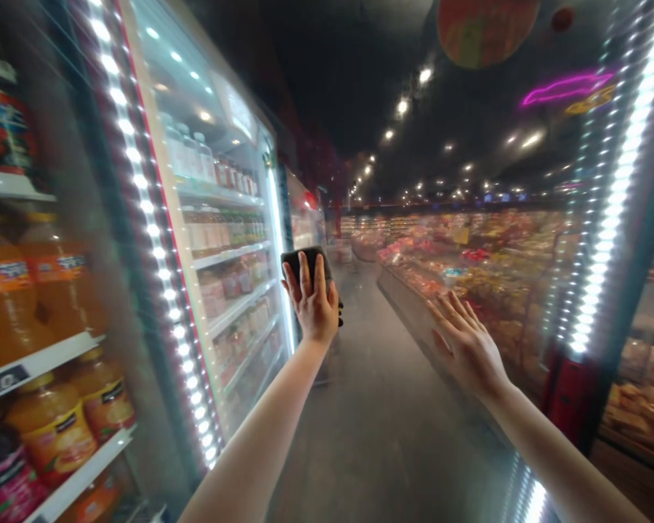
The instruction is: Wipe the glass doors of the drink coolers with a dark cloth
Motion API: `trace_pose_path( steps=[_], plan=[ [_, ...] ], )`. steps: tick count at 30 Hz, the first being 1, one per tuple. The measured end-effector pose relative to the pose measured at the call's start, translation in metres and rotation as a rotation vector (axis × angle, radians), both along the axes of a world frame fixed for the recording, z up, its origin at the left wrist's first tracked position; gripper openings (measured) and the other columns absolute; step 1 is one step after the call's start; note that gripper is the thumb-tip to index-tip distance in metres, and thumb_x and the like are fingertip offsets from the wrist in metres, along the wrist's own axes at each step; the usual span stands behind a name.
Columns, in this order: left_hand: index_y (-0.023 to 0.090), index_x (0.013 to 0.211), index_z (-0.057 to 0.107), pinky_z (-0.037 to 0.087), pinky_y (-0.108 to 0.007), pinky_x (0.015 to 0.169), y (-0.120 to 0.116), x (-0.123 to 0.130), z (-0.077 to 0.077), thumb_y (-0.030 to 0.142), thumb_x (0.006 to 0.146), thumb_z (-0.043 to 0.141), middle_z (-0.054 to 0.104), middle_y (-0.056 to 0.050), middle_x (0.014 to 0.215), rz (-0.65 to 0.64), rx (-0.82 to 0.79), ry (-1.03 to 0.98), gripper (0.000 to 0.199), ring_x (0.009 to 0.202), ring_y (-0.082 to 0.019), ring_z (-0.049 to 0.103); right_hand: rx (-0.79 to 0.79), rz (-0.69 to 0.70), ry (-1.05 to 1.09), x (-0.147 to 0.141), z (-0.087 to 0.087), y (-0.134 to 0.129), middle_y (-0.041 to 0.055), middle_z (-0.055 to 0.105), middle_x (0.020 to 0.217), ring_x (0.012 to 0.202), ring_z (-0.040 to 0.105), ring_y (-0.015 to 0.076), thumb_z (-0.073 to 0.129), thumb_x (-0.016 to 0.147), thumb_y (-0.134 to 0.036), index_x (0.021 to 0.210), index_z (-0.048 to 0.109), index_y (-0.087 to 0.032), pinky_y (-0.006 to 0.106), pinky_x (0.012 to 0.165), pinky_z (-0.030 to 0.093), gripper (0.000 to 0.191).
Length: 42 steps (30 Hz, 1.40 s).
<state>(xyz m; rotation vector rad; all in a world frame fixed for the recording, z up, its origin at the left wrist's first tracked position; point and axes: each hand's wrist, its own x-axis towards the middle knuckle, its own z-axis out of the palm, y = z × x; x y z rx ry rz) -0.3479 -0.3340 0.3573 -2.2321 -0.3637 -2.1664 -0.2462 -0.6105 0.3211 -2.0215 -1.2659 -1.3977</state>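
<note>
My left hand (315,312) is stretched forward with its fingers laid over a dark, flat pad (293,257), perhaps a sponge or folded cloth. The hand holds the pad up against what looks like a clear glass pane, with the aisle showing through. The pad's lower part is hidden behind the fingers. To the right, my right hand (471,352) has its fingers extended and holds nothing. Its palm faces the pane; I cannot tell whether it touches the glass.
Shelves of orange drink bottles (54,269) stand close on the left, beside a bright light strip (152,231). Beyond is a lit drinks fridge (226,247). Another light strip (615,189) runs along the right. The grey aisle floor (370,407) passes a blurred produce display (469,254).
</note>
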Motion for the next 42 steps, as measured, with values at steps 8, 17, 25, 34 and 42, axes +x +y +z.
trace_pose_path(
  steps=[8,17,25,34,42],
  plan=[
    [0.024,0.158,0.037,0.021,-0.050,0.128,-0.034,0.015,-0.052,0.024,0.094,0.061,0.046,-0.008,0.158,-0.135,0.513,0.378,0.068,0.154,-0.028,0.027,0.006,-0.039,-0.004,0.020,-0.016,0.008,0.0104,0.028,0.165,0.153,0.025,0.0321,0.047,0.096,-0.006,0.164,0.012,-0.030,0.059,0.118,0.041,0.080],
    [0.034,0.159,0.031,0.026,-0.059,0.126,-0.054,0.037,-0.011,0.020,0.089,0.068,0.004,-0.006,0.173,-0.053,0.037,0.036,0.080,0.157,-0.037,0.009,-0.034,0.069,0.079,0.032,-0.013,-0.043,0.0093,0.035,0.164,0.153,0.027,0.0288,0.049,0.097,-0.012,0.155,0.042,-0.025,0.053,0.119,0.042,0.060],
    [0.030,0.156,0.041,0.025,-0.048,0.128,-0.085,0.047,-0.062,0.027,0.089,0.068,0.041,-0.006,0.162,-0.155,0.534,0.414,0.072,0.155,-0.030,0.024,-0.040,-0.080,0.079,0.044,-0.028,-0.066,0.0084,0.026,0.167,0.155,0.021,0.0323,0.049,0.095,-0.009,0.162,0.027,-0.028,0.061,0.120,0.038,0.073],
    [0.028,0.157,0.039,0.028,-0.051,0.126,-0.110,0.070,-0.004,0.023,0.090,0.064,0.027,-0.008,0.168,-0.062,0.183,0.155,0.072,0.157,-0.031,0.015,-0.100,0.063,0.146,0.058,-0.025,-0.079,0.0118,0.026,0.167,0.156,0.015,0.0310,0.045,0.095,-0.006,0.157,0.038,-0.025,0.060,0.116,0.043,0.065],
    [0.031,0.157,0.038,0.026,-0.044,0.127,-0.132,0.079,-0.062,0.025,0.093,0.063,0.039,-0.004,0.163,-0.184,0.673,0.469,0.069,0.154,-0.025,0.029,-0.117,0.063,0.081,0.067,-0.030,-0.120,0.0110,0.044,0.159,0.153,0.029,0.0284,0.045,0.096,-0.007,0.154,0.045,-0.024,0.056,0.119,0.041,0.060]
  ],
)
